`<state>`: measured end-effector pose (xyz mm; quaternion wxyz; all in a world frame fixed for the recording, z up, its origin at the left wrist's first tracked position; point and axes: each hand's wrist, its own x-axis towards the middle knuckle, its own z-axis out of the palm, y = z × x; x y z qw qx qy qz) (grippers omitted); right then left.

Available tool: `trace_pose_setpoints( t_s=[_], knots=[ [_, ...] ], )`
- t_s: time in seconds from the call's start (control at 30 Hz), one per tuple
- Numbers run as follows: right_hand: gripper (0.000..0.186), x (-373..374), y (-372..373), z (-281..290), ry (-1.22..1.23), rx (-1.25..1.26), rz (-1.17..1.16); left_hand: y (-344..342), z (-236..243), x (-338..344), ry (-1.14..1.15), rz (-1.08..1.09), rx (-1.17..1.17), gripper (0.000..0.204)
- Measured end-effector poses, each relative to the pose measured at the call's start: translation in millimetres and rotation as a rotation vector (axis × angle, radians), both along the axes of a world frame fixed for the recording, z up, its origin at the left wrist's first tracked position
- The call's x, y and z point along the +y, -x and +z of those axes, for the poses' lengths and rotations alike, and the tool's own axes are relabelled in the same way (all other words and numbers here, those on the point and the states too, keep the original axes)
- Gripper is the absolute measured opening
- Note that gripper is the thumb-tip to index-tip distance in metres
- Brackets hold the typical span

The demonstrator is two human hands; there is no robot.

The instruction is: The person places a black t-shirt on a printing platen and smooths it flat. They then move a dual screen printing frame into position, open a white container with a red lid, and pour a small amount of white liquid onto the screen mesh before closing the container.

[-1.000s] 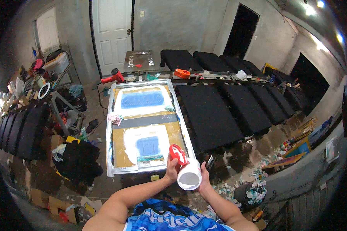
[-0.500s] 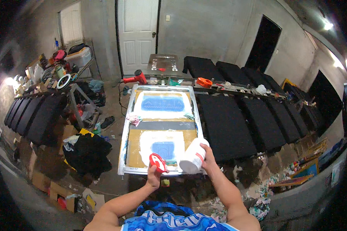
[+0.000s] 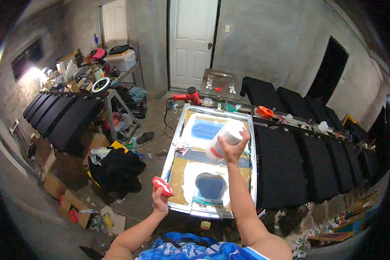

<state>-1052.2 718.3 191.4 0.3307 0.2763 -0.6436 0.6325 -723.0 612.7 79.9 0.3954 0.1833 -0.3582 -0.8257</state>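
Observation:
My left hand [image 3: 161, 202] is closed around a red lid [image 3: 162, 186] with white smears on its face, just off the near left corner of a metal-edged printing screen [image 3: 180, 134]. With my right hand [image 3: 235, 149] I grip a white plastic jar [image 3: 230, 133] with a red band. The jar is tilted above the middle of the screen, one end lower toward the near left; its mouth cannot be made out. Below it, the screen has two blue windows surrounded by white, with tan tape between and around them. A crumpled, stained rag [image 3: 182, 147] rests on the left frame edge.
Black-covered boards [image 3: 281, 169] line the right side. Beyond the screen lie a red heat gun [image 3: 189, 96] with a cord and an orange tape roll [image 3: 264, 112]. A cluttered table [image 3: 104, 93] and a black cloth heap [image 3: 117, 171] are at left.
My right hand has carried the jar farther away over the screen and tilted it differently. My left hand with the lid has moved left, off the screen. The view has turned left.

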Motion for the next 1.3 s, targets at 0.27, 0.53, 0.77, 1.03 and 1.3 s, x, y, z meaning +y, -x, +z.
trace_pose_setpoints(
  t_s=[0.27, 0.53, 0.77, 1.03, 1.3],
  knots=[
    [0.084, -24, 8, -74, -0.275, -0.537, -0.01, -6, -10, -23, -0.002, 0.01, -0.098, 0.055],
    [0.084, -33, 12, 19, 0.056, -0.481, 0.109, -1, -17, -42, -0.124, -0.062, -0.138, 0.054],
    [0.084, -36, -4, 9, 0.004, -0.148, -0.043, 1, -23, -44, -0.145, -0.081, -0.148, 0.058],
    [0.076, -58, 24, -99, -0.042, -0.586, -0.074, 0, -3, -46, -0.164, -0.131, -0.116, 0.057],
    [0.055, -39, 38, -86, 0.655, -1.087, 0.443, 12, -8, -44, -0.17, -0.173, -0.103, 0.061]
  ],
)
